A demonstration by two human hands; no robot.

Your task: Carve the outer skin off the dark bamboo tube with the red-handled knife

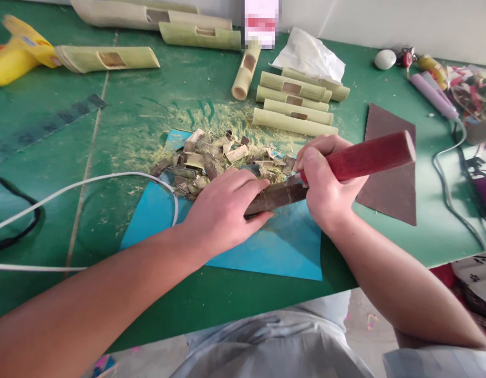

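Note:
A dark brown bamboo tube (280, 197) lies across the blue sheet (243, 257) in front of me. My left hand (223, 205) grips its left end, fingers over the top and thumb below. In my right hand (329, 181) is a cutting tool with a thick red wooden handle (371, 156), its butt pointing right. A short stretch of its metal blade (293, 180) shows at the tube's right end; the rest is hidden by my fingers, so its exact kind is unclear. Brown and pale bamboo shavings (203, 160) are heaped just behind the tube.
Pale green bamboo tubes with cut openings (292, 115) lie at the back, beside a white plastic bag (309, 55). A yellow hot glue gun (18, 50) is back left. White cable (109, 176) crosses from the left. A brown sheet (388, 168) and purple tool (434, 95) are right.

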